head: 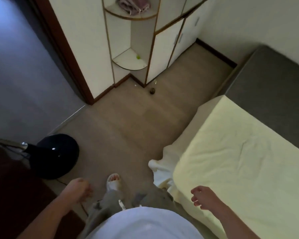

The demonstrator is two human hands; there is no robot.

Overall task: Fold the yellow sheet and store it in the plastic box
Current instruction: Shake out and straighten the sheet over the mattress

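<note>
In the head view, the yellow sheet [240, 152] lies spread flat over the near part of the bed [274, 80] on the right. Its near left corner hangs down off the edge, bunched just above the floor [128, 121]. The far part of the bed is bare and grey. The left hand [79, 188] hangs at the near left with its fingers loosely curled and nothing in it. The right hand [202, 198] hovers over the near edge of the sheet, fingers also loosely bent and empty, and I cannot tell whether it touches the cloth. The two hands are well apart, with a slipper [113, 181] on the floor between them. No fold shows in the sheet, so by my judgement the task has barely begun: the folding and the storing are both left to do, and no plastic box is in view. To the left stands the black round fan base [59, 156]. At the far side is a white wardrobe [164, 49] with a pink cloth [134, 4] on its upper corner shelf. No brand, label or writing can be read anywhere.
</note>
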